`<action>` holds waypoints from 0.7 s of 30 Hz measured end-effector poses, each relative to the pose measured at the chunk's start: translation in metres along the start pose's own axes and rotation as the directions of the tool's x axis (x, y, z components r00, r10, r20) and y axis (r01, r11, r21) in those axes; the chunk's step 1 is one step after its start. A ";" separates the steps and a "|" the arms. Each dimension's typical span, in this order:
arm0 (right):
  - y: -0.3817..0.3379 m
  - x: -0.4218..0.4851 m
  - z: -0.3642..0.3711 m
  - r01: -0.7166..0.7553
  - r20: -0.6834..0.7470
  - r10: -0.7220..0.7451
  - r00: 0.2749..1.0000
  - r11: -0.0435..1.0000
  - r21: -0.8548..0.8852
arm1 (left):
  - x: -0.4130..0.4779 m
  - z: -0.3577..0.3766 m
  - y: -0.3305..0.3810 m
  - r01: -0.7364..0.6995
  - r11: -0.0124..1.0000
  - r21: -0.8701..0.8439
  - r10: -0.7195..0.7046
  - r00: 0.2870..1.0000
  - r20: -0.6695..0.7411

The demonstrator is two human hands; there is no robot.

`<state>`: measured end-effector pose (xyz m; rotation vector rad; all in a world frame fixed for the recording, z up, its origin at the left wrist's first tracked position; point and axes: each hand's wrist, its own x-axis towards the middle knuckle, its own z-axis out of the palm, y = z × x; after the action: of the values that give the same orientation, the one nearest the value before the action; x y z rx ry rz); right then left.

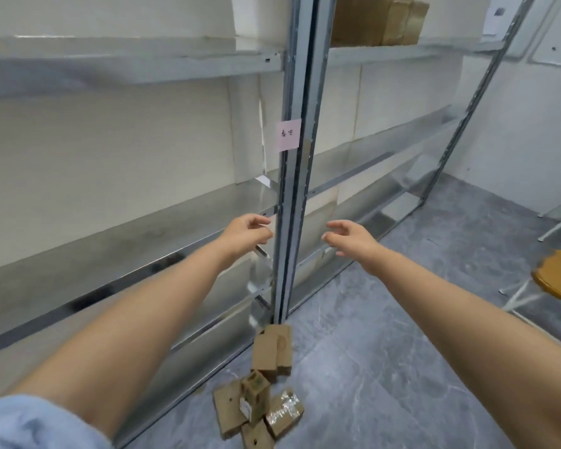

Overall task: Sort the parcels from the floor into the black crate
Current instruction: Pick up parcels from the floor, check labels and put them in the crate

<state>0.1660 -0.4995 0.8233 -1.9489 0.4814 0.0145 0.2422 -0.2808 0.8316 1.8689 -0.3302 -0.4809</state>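
Several small brown cardboard parcels (256, 403) lie in a loose heap on the grey floor at the foot of a metal shelf post; one taller box (271, 351) stands just behind them. Both my arms reach forward above the heap. My left hand (246, 231) hovers beside the post with fingers loosely curled, holding nothing. My right hand (350, 236) is on the other side of the post, fingers spread and relaxed, holding nothing too. No black crate is in view.
Grey metal shelving (136, 63) runs along the wall, its upright post (293, 189) carrying a pink note (288, 134). Brown boxes (379, 21) sit on the upper right shelf. A wooden-seated stool (559, 277) stands at the right edge on the grey floor (402, 367).
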 end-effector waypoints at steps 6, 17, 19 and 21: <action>0.043 0.094 0.030 0.027 0.297 0.006 0.955 0.994 -0.109 | 0.037 0.015 -0.072 0.198 0.974 -0.111 -0.220 0.944 -0.246; 0.261 0.131 0.159 -0.106 0.540 0.198 0.818 0.975 -0.197 | 0.033 0.093 -0.304 0.487 0.853 -0.187 -0.522 0.790 -0.321; 0.316 0.139 0.192 -0.117 0.558 0.225 0.799 0.968 -0.222 | 0.033 0.114 -0.370 0.533 0.827 -0.178 -0.562 0.775 -0.289; 0.376 0.148 0.225 -0.143 0.569 0.270 0.777 0.955 -0.258 | 0.031 0.136 -0.440 0.599 0.782 -0.173 -0.623 0.739 -0.256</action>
<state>0.2213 -0.4770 0.3650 -1.9414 0.2669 0.8369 0.2013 -0.2583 0.3727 1.9129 0.5352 -0.6238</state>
